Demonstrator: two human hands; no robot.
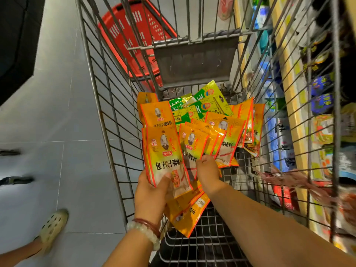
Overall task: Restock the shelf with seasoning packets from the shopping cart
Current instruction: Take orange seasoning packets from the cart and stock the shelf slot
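Both hands are inside a grey wire shopping cart. My left hand grips a small stack of orange seasoning packets by the lower end, thumb across the front one. My right hand reaches into the loose pile and pinches the lower edge of another orange packet. More orange packets and several green-and-yellow packets lie on the cart floor. The shelf runs along the right, seen through the cart's wires.
A red plastic basket lies on the grey tiled floor beyond the cart's far end. The shelf at right is filled with blue, black and yellow goods. My sandalled foot stands left of the cart. A dark fixture fills the upper left.
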